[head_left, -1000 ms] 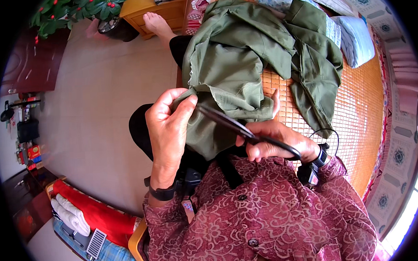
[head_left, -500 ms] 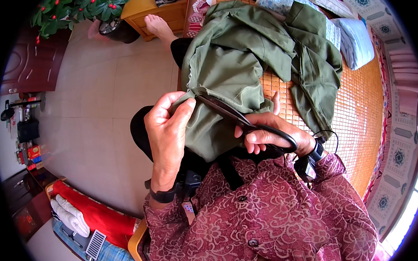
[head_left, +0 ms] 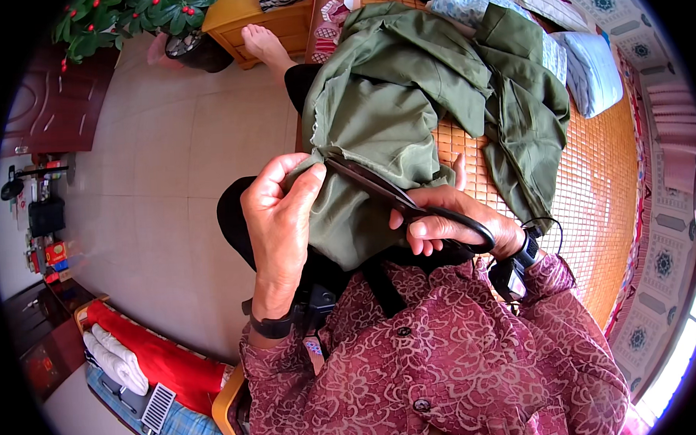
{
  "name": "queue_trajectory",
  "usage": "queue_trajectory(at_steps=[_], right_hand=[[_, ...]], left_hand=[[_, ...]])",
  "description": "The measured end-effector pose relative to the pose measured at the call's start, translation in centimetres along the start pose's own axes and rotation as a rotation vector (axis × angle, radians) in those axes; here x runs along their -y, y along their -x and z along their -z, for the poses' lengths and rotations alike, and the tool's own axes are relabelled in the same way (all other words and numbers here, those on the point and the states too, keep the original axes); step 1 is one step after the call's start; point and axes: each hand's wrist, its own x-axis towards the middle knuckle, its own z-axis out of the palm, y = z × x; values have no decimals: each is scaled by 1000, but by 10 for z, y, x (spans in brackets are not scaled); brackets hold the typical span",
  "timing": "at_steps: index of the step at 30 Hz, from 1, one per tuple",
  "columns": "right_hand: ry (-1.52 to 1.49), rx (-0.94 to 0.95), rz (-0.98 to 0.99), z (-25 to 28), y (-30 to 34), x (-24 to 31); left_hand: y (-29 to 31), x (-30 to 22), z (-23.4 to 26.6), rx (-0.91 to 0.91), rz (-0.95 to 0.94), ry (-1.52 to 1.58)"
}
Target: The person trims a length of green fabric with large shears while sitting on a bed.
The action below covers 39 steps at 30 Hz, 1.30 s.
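Bed point(head_left: 592, 186) under a tiled tan mat, biggest thing near the work. Green cloth point(head_left: 382, 109) spreads over it and down onto the seated person's lap, one edge frayed. Person's left hand point(head_left: 279, 208) is on the near end of that frayed edge: narrow grip, thumb and forefinger pressed together on the cloth, most of which lies beyond the fingers and to their right. Right hand point(head_left: 452, 228) at the cloth's near right side, its grip closed around the handles of black scissors point(head_left: 373, 182). The blades slant away, up and left over the cloth, tips at the pinched edge, just beside the left thumb. From here I cannot tell whether any cloth sits between the blades.

Against a second ago: cloth on the bed lies as it did; left hand keeps its pinch; the right hand has risen slightly; the scissors' tips, then short of the edge and below it, now reach it. Against half a second ago, I make out almost no change.

Count, large to small: one bed; green cloth in two visible stretches, joined or not I cannot tell; one potted plant point(head_left: 196, 50) by the wall; two hands; one pair of scissors; one dark band point(head_left: 271, 326) on the left wrist.
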Motion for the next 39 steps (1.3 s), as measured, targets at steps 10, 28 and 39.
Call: queue_trajectory(at_steps=[10, 28, 39], right_hand=[[1, -8, 23, 0, -3, 0], [-67, -48, 40, -2, -12, -2], [146, -251, 192, -8, -14, 1]], left_hand=[[1, 1, 1, -17, 4, -8], [2, 1, 0, 16, -12, 9], [4, 3, -2, 86, 8, -5]])
